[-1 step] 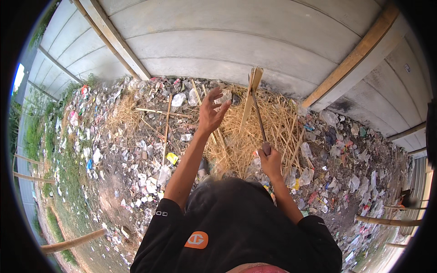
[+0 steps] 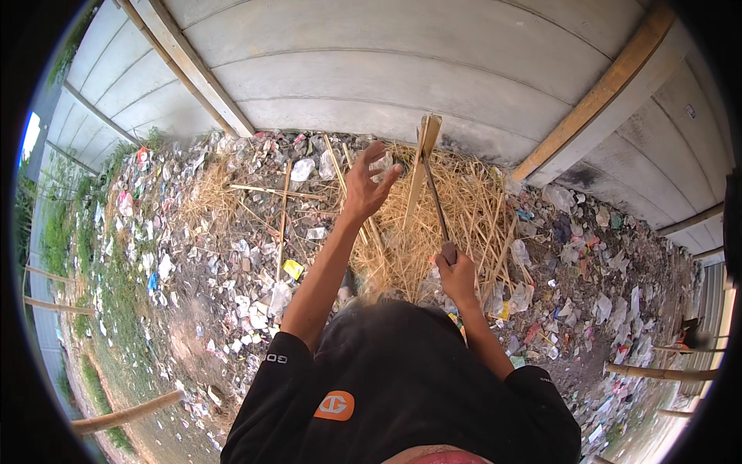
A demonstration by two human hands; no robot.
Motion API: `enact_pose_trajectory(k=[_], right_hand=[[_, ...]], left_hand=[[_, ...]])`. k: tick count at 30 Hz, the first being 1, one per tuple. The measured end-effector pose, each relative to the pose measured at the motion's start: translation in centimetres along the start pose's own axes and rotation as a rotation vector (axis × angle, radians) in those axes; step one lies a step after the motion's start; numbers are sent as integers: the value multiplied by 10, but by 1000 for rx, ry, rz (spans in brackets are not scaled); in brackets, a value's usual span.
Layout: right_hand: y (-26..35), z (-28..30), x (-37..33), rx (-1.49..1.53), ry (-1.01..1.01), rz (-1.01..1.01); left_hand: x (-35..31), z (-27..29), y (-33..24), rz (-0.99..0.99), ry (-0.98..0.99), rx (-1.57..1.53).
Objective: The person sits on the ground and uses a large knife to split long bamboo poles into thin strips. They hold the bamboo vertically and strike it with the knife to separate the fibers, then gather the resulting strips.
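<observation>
My right hand (image 2: 459,280) is wrapped round the dark handle of a machete (image 2: 437,198). Its long blade slants up and away, against a pale bamboo piece (image 2: 431,138) whose top looks split. That piece stands roughly upright over the straw-coloured heap; whether the blade sits inside the split cannot be made out. To the left of the bamboo, my left hand (image 2: 365,188) is raised with its fingers apart, holding nothing. Beneath both hands lies a pile of dry bamboo slivers and shavings (image 2: 471,189).
A grey panel wall (image 2: 386,77) rises behind the pile, with a bamboo pole (image 2: 603,93) leaning on it at right. Scattered plastic litter (image 2: 247,309) covers the ground. Loose bamboo strips (image 2: 284,209) lie at left, and cut poles (image 2: 127,411) jut in at the sides.
My left hand has shifted slightly right, closer to the bamboo piece. The machete's visible end sits lower against the bamboo, and my right hand has moved slightly left.
</observation>
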State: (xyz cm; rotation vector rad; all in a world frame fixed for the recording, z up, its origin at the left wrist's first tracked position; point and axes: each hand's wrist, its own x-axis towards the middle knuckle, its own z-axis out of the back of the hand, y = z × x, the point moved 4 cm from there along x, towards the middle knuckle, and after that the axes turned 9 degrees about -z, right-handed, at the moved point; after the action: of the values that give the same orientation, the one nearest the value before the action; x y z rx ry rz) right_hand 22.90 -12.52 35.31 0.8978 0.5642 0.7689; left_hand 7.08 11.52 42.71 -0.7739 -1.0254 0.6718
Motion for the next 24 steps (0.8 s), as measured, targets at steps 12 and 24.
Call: enact_pose_trajectory(k=[12, 24], right_hand=[[40, -34, -52, 28, 132, -140], [46, -25, -35, 49, 275, -135]], left_hand=[[37, -29, 3, -217, -59, 395], [54, 16, 16, 14, 62, 358]])
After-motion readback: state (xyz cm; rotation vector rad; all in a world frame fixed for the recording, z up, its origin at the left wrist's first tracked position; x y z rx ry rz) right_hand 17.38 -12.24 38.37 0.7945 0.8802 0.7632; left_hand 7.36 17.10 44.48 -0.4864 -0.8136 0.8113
